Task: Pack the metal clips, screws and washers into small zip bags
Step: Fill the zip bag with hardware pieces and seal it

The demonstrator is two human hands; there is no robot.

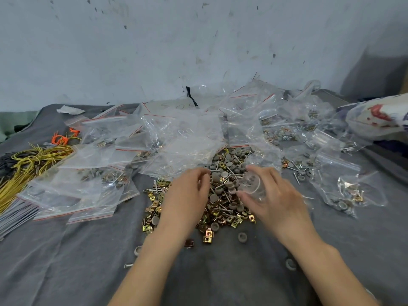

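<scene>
Perhaps home workshop, scuffed wall (154, 51), grey cloth (66, 261)

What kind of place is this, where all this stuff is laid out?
Likely an informal home or small-workshop packing spot: a grey cloth spread against a scuffed painted wall, a loose heap of clips, screws and washers, and filled zip bags piled around it.

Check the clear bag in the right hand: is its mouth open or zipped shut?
Open. The clear bag held by the right hand shows a rounded, gaping mouth facing the pile. Blur hides its contents.
</scene>
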